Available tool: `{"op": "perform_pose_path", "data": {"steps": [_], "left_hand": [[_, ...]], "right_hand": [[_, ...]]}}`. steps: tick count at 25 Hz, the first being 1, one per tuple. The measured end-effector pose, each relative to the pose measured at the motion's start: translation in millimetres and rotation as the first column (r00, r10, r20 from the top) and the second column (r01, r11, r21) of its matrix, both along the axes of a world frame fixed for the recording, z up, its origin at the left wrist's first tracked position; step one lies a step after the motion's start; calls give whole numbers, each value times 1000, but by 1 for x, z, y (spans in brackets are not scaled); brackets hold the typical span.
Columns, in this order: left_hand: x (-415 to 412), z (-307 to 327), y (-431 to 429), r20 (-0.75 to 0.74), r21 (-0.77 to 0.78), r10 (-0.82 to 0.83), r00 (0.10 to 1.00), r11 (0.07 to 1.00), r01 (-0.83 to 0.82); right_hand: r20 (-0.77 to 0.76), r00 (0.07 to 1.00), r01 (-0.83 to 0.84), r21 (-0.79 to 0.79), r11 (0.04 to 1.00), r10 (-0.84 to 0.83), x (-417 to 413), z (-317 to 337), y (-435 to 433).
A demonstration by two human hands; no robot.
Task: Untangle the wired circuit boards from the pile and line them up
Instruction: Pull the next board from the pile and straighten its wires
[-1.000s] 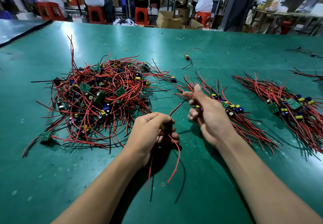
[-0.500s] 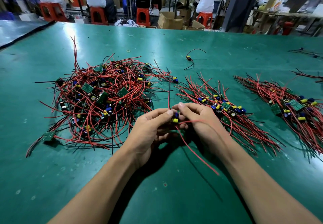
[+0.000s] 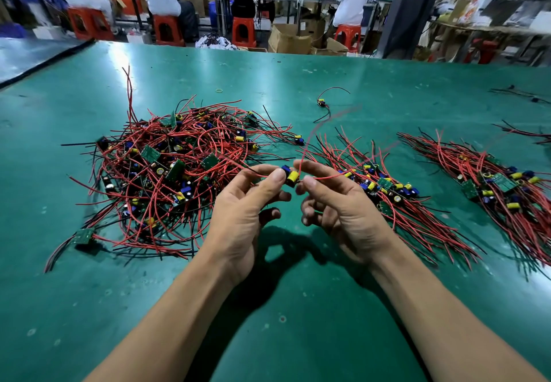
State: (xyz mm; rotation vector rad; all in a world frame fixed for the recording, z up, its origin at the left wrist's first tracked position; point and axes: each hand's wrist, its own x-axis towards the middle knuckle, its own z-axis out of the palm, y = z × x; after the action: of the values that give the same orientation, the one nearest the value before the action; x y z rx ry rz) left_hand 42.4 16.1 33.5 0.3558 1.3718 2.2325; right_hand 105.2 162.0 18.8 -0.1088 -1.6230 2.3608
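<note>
Circuit board (image 3: pixel 290 176) is hanging in the air between pile (image 3: pixel 167 173) and nearest row (image 3: pixel 387 191) | left hand (image 3: pixel 238 217) and right hand (image 3: pixel 348 217) are both pinching it at the fingertips | risk: its red lead (image 3: pixel 301 155) is arcing free, likely catching row wires and dragging lined boards askew

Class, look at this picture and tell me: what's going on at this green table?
A person pinches one wired circuit board between the left hand and right hand, above the green table. The tangled pile lies to the left. A middle row and a rightmost row lie lined up to the right.
</note>
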Motion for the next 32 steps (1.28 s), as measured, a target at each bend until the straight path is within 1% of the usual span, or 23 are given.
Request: {"op": "perform_pose_path", "data": {"steps": [2,5,9,12,13,15,17,18,20,24,28,32], "left_hand": [[2,0,1,-7,4,-5,1000,1000,5],[3,0,1,-11,11,-31,999,999,31],[2,0,-1,-35,81,-164,986,983,166],[2,-1,-1,-64,103,-267,962,957,272],[2,-1,-1,-51,118,-289,956,949,293],[0,-2,1,39,139,-308,951,944,300],[0,-3,2,111,91,-308,945,950,299],[0,-4,3,116,47,-305,945,952,301],[0,-8,4,104,-12,-303,947,952,306],[-1,-15,2,82,-77,-286,955,953,292],[-1,-17,4,146,-114,-260,955,954,277],[-1,-16,4,152,-147,-253,955,950,275]], "right_hand": [[-29,999,-21,-51,998,19,0,2,-1],[-32,999,-27,-144,989,22,1,6,-5],[3,1000,12,-313,950,-11,2,11,-1],[77,997,52,-318,947,-29,3,12,2],[103,995,49,-306,951,-19,3,12,2],[113,993,1,-295,955,34,3,10,0],[77,992,-79,-254,964,102,4,7,0],[72,990,-107,-201,974,123,5,7,1],[116,986,-113,-62,992,120,7,8,2],[194,981,-46,117,992,22,6,6,6],[210,966,83,296,952,-149,5,1,4],[186,957,147,345,927,-221,3,-1,2]]}}
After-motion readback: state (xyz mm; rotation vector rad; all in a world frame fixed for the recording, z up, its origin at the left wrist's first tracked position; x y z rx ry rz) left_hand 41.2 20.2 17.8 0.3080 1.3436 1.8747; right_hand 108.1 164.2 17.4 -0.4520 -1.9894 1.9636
